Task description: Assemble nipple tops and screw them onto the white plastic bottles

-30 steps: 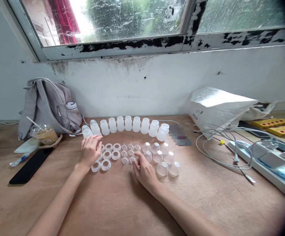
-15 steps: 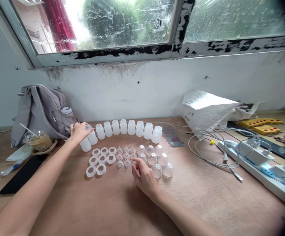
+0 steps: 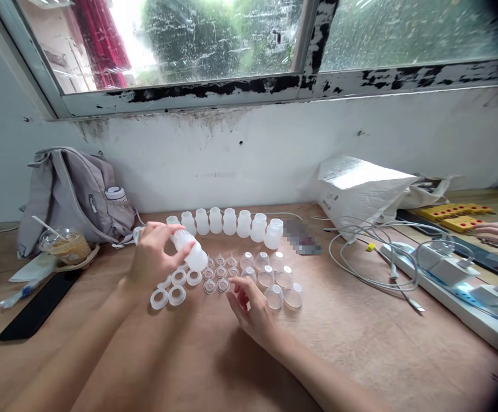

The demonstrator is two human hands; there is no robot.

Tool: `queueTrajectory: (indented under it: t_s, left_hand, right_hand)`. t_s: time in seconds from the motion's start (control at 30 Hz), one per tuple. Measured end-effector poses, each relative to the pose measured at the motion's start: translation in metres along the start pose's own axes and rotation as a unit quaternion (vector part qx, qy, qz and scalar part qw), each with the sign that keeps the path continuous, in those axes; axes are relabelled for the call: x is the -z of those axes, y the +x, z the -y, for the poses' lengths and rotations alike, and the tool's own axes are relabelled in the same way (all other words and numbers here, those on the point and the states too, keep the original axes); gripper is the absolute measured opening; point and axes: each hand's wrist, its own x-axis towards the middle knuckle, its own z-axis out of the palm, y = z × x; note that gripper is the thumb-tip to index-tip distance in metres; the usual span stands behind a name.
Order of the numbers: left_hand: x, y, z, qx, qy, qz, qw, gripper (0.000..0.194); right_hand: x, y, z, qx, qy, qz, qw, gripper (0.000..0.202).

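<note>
With the left hand gripping 1 tilted, frosted-white plastic bottle and the right hand loosely curled, seemingly empty, careless lowering could scatter the translucent, round plastic rings.

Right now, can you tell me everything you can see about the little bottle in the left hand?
The small bottle is cloudy white and looks like translucent plastic, with a narrowed waist and a smooth, rounded lower end. The left hand grips it between thumb and fingers, partly hiding its upper end, so I can't see its mouth clearly. It's tilted, lower end pointing toward the right, and looks lifted above the wooden table, near the white rings.
</note>
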Motion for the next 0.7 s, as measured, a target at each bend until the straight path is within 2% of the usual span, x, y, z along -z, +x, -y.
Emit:
queueTrajectory:
  t_s: [0.13, 0.23, 0.33, 0.43, 0.5, 0.6, 0.7]
  left_hand:
    - [-0.009, -0.031, -0.026, -0.015, -0.135, 0.009, 0.991, 0.024]
    - [-0.020, -0.053, -0.034, 0.048, -0.220, 0.009, 0.974, 0.025]
    - [-0.034, -0.067, -0.040, 0.148, -0.334, 0.004, 0.931, 0.035]
    - [-0.049, -0.076, -0.046, 0.188, -0.436, 0.064, 0.878, 0.053]
    - [-0.058, -0.081, -0.048, 0.195, -0.451, 0.093, 0.866, 0.051]
    - [-0.065, -0.089, -0.047, 0.237, -0.469, 0.095, 0.845, 0.037]
    - [-0.063, -0.093, -0.045, 0.264, -0.465, 0.102, 0.839, 0.028]
  right_hand:
    - [0.002, 0.003, 0.002, 0.017, 0.014, 0.049, 0.999, 0.052]
    - [0.005, 0.003, 0.009, 0.026, 0.028, 0.072, 0.997, 0.051]
    - [0.005, 0.002, 0.014, 0.001, 0.048, 0.075, 0.996, 0.049]
    - [0.004, 0.002, 0.015, -0.025, 0.059, 0.061, 0.996, 0.048]
    - [0.003, 0.002, 0.013, -0.027, 0.062, 0.066, 0.996, 0.048]
    - [0.001, 0.004, 0.010, -0.016, 0.064, 0.085, 0.994, 0.050]
    - [0.001, 0.006, 0.008, -0.043, 0.067, 0.056, 0.995, 0.047]
